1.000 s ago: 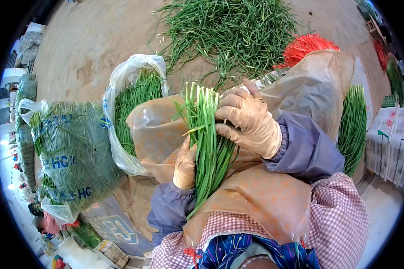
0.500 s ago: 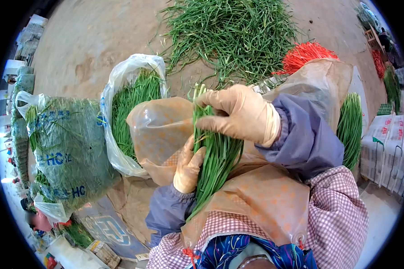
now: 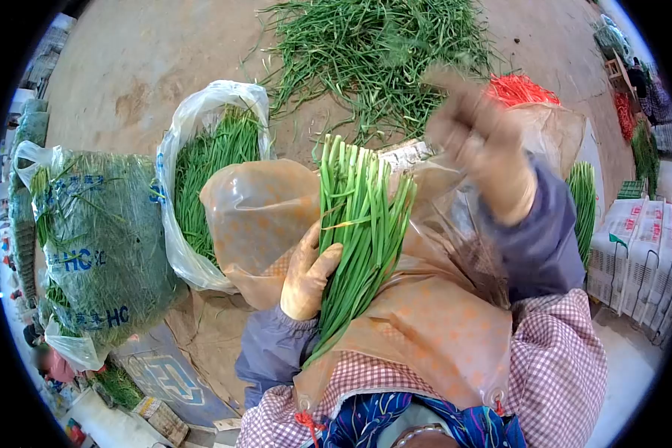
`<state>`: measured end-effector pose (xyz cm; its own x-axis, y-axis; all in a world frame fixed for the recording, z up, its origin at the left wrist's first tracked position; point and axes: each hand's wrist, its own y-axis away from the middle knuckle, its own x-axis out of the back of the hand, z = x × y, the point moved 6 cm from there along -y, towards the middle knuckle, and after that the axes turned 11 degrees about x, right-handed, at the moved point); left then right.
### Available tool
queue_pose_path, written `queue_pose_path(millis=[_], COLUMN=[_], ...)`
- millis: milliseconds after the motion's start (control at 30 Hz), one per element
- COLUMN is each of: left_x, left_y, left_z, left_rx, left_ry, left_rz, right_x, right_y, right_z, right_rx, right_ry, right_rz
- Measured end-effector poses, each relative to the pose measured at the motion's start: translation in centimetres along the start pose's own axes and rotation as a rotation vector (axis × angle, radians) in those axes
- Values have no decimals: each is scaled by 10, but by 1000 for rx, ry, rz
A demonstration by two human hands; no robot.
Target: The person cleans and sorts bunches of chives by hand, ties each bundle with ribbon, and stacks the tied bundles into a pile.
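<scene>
“Green stalks [image 3: 362, 246] lay bundled aslant over a translucent, orange-dotted apron [image 3: 418, 321], pale ends pointing away from the wearer, dark leaves trailing toward the chest. Who held them?”

“A gloved left hand [image 3: 305, 280] clasped the bundle's left side, fingers behind, thumb near the front edge. The gloved right hand [image 3: 485, 145], blurred, hovered above the apron's right side, apart from the stalks; whether it gripped anything could not be told.”

“Was the hold a sound one?”

“It appeared so: low on the leafy part, it left the pale ends fanned and in view. Firm but gentle pressure suited such slender leaves, since a hard squeeze might have creased them. With the ends uneven and a yellowish strand lying across, drawing out strays singly, thumb steady on the rest, seemed wisest.”

“And the surroundings?”

“Left of the apron, a crinkled white plastic bag [image 3: 183, 250] contained fine, grassy greens; farther left bulged a film-wrapped pack [image 3: 108, 231] lettered HC. Ahead of the apron sprawled a tangled green heap [image 3: 373, 60], and ahead to its right bristled thin red strands [image 3: 521, 89]. Right of the apron stood a straight, smooth green sheaf [image 3: 581, 201].”
</scene>
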<state>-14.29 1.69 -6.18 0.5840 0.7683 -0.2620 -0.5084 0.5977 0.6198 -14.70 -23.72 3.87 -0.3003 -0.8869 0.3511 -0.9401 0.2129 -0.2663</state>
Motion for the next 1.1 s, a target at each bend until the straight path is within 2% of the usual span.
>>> queue_pose_path(millis=[33, 67, 100, 133, 167, 233, 267, 333, 367, 433, 467, 500, 567, 667, 700, 733, 833, 900, 967, 1033, 1100], left_x=[-2, -4, -4, -2, 0, 2, 0, -5, -9, -13, -13, -13, -9, -9, -9, -9, -13, -20, -23, -22, -19], left_y=[-1, 0, 1, -1, 0, -1, -4, 2, 5, 5, 3, 1, -2, 0, 0, 0, 0, -1, 1, 0, 2], left_z=[0, 1, 2, -5, -7, -12, -15, -9, -3, 2, 1, 0, -3, -6, -6, -6, -1, 3, 6, 8, 10], left_rx=[9, 16, 22, 3, 16, 41, -32, -105, -140, -82, -73, -64, -76, -68, -59, -52, -45, -18, 25, 7, -14], left_ry=[13, 25, 35, 64, 86, 133, 318, 196, 136, 97, 106, 116, 94, 113, 115, 116, 152, 167, 163, 142, 70], left_rz=[-5, -9, -10, -9, 1, 18, -139, -190, -216, -214, -224, -233, -229, -192, -190, -187, -205, -235, -257, -259, -230], right_x=[-23, -42, -59, -75, -89, -91, -87, -81, -81, -79, -73, -67, -49, 0, 17, 30, -7, -36, -56, -64, -65], right_y=[14, 28, 33, 35, 41, 45, 43, 38, 44, 52, 48, 54, 60, 43, 34, 38, 47, 51, 53, 55, 50], right_z=[-22, -36, -43, -42, -30, -26, -23, -20, -7, 4, 2, 0, 8, 31, 31, 39, -11, -29, -33, -32, -26], right_rx=[49, 511, 546, 399, 386, 540, 466, 304, -142, -646, -511, -541, -386, -65, -34, -112, 347, 671, 769, 847, 898], right_ry=[294, 415, 446, 572, 677, 666, 420, -71, -441, -719, -753, -1002, -1238, -1425, -1390, -944, -37, 378, 524, 534, 402], right_rz=[-214, -277, -340, -564, -589, -481, -404, -245, -302, -332, -350, -356, -240, 168, 220, 206, -52, -310, -364, -382, -367])
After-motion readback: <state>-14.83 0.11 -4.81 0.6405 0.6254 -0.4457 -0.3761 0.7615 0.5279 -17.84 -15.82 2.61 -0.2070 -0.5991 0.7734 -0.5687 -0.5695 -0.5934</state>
